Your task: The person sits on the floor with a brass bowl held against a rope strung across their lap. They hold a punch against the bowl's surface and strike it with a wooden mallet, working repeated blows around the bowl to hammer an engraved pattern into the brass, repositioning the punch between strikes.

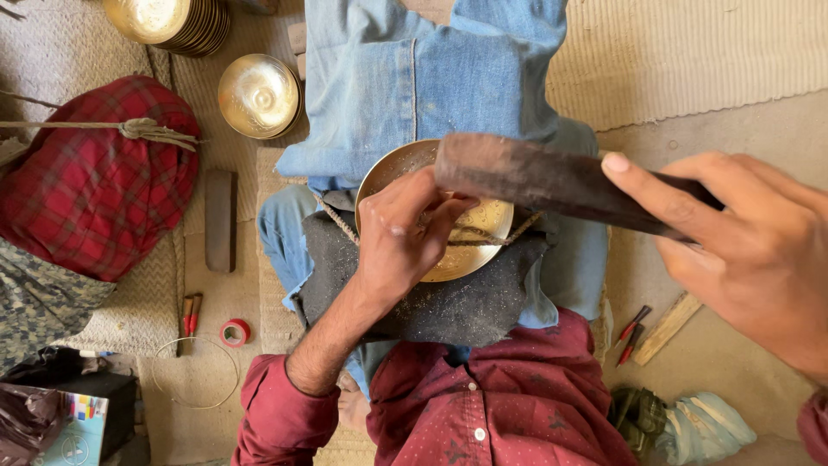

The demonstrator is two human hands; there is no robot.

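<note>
While the left hand [401, 237] pinches the brass bowl [448, 250] rim on the lap cloth [448, 306], the right hand [750, 250] grips a dark wooden tool [535, 177].

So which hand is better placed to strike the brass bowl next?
Probably the right: the right hand holds the dark wooden block raised over the brass bowl, while the left hand rests on the bowl, fingers pinched.

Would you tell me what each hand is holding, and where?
The right hand grips a dark wooden block at its end. The left hand pinches something hidden over the brass bowl.
</note>
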